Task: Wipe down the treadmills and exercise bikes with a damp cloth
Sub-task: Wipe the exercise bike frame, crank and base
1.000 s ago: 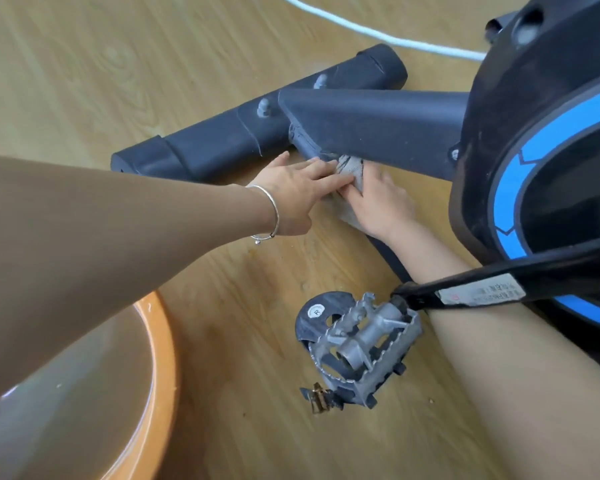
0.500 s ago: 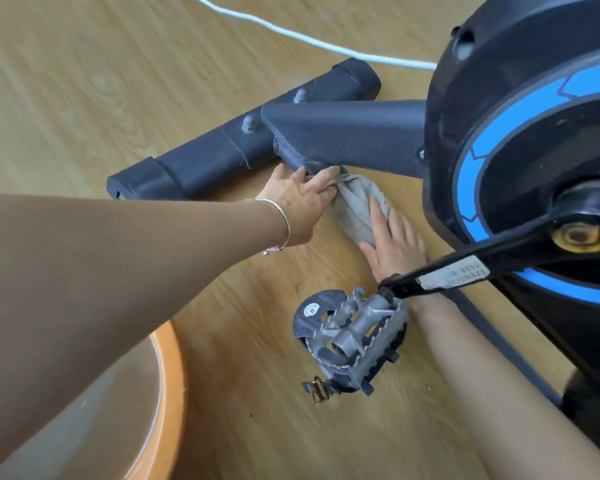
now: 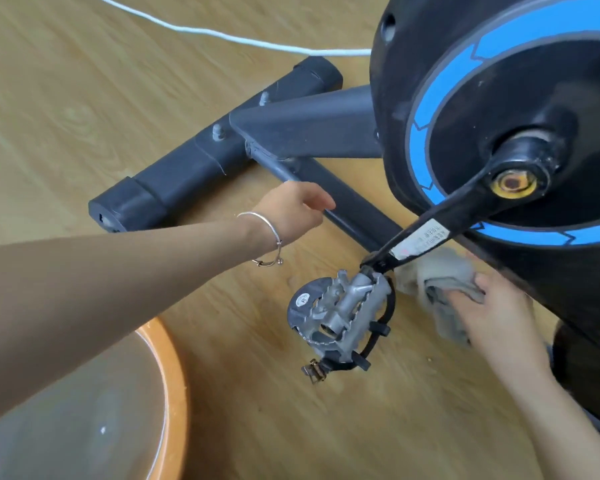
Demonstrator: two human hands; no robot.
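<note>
Cloth (image 3: 430,275) lies clamped in right hand (image 3: 499,317) fingers; left hand (image 3: 291,209) fingers relaxed, apart.

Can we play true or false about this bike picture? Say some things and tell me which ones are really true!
1. The right hand grips a grey cloth. True.
2. The left hand grips the cloth too. False: it holds nothing, its fingers are relaxed, and it is near the bike's low frame bar.
3. The ring on the flywheel cover is red. False: it is blue.
4. An orange basin with water in it sits at the lower left. True.
5. A white cable lies on the wooden floor. True.
</note>
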